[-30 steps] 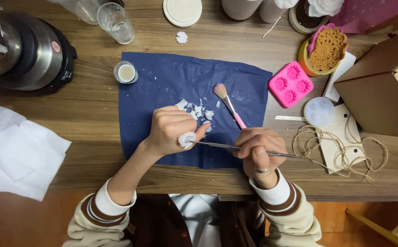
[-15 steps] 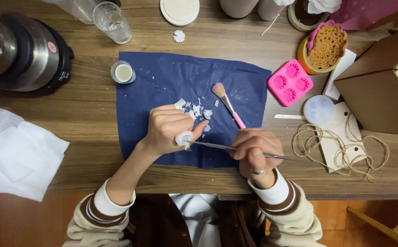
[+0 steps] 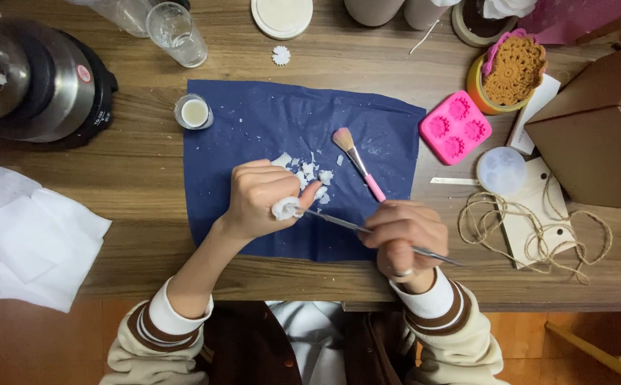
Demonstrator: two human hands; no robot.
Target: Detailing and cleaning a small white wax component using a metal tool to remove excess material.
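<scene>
The left hand (image 3: 260,199) is curled in a tight grip around a small white moulded piece (image 3: 285,208), pinching it between thumb and fingers just above the near part of the dark blue cloth (image 3: 253,128) spread on the wooden bench (image 3: 146,178). The right hand (image 3: 404,232) is clenched around a thin metal tool (image 3: 335,222), whose tip touches the white piece while its other end sticks out to the right past the hand. White crumbs (image 3: 310,172) lie on the cloth just beyond the left hand, and a pink-handled brush (image 3: 359,165) rests beside them. Farther right sit a pink flower mould (image 3: 456,127), a round clear mould (image 3: 501,171) and loose twine (image 3: 531,228); a small jar (image 3: 194,112) stands at the cloth's far left corner.
</scene>
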